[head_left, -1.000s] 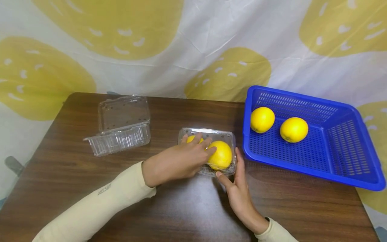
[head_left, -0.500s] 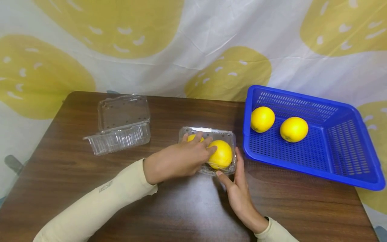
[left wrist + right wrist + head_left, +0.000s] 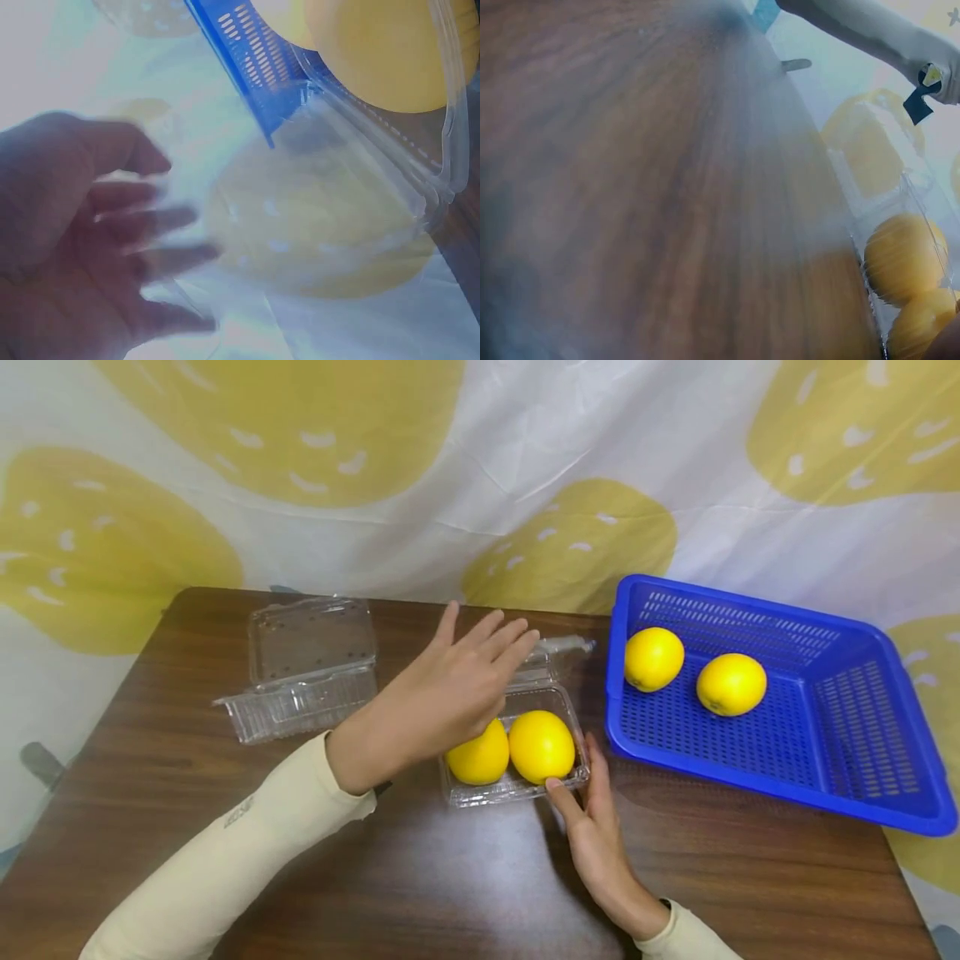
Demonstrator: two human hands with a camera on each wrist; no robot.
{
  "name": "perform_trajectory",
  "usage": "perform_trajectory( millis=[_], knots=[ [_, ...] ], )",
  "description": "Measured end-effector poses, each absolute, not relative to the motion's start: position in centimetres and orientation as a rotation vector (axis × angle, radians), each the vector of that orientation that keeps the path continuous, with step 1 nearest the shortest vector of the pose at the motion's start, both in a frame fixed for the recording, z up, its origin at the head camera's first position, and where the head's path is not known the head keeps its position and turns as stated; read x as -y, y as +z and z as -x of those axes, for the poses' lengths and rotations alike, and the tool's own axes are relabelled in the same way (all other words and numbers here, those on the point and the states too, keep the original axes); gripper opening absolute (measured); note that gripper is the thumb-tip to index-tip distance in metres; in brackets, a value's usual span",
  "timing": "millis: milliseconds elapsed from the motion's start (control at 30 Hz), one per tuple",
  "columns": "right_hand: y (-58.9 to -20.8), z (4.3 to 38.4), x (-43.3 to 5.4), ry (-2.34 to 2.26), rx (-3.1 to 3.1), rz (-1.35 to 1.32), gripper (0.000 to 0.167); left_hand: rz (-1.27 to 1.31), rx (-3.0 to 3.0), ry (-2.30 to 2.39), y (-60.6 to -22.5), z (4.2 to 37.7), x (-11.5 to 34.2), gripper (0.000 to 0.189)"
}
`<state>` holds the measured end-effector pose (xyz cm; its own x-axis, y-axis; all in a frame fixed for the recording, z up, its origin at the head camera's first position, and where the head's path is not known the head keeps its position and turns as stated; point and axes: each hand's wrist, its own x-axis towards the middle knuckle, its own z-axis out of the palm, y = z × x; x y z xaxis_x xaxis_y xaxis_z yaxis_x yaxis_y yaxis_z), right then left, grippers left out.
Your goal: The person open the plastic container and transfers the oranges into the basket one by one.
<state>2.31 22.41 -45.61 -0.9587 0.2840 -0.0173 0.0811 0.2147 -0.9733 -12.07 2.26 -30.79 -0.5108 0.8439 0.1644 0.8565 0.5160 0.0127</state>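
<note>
A clear plastic clamshell container point(image 3: 495, 797) sits on the table with its lid point(image 3: 557, 648) tipped back. Two round yellow fruits, one at left point(image 3: 480, 758) and one at right point(image 3: 542, 747), lie side by side in it. My left hand point(image 3: 468, 681) is over the container's back left part, fingers straight and spread, holding nothing. It overlaps the left fruit and part of the lid in the head view. In the left wrist view the fingers stand apart from the lid point(image 3: 322, 180). My right hand point(image 3: 596, 839) grips the container's near right corner, thumb at the front rim and fingers along the side.
A blue perforated basket point(image 3: 720, 777) stands at the right with two more yellow fruits point(image 3: 730, 684) inside. Another clear clamshell point(image 3: 311, 647) stands open at the back left. A patterned cloth point(image 3: 360, 552) hangs behind the brown table point(image 3: 450, 893).
My left hand has lifted off the container and moved up and back, and the lid has swung back, baring both fruits. My right hand has stayed at the corner.
</note>
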Motion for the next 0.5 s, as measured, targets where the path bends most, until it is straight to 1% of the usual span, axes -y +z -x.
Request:
perform_trajectory(
  millis=[167, 233, 333, 500],
  knots=[
    [-44.9, -2.5, -22.1, 1.828, 2.341, 0.37, 0.082, 1.32, 2.484, -0.062, -30.8, 11.6, -2.0, 0.071],
    [-44.9, -2.5, -22.2, 1.821, 2.35, 0.372, 0.082, 1.308, 2.469, -0.151, -31.2, 11.3, -1.9, 0.068],
    [-45.9, -2.3, -22.9, 1.793, 2.365, 0.354, 0.083, 1.32, 2.493, -0.35, -32.3, 10.5, -1.7, 0.066],
    [-47.2, -1.9, -23.7, 1.723, 2.341, 0.275, 0.083, 1.309, 2.585, -0.624, -34.7, 8.9, -1.3, 0.073]
  ],
)
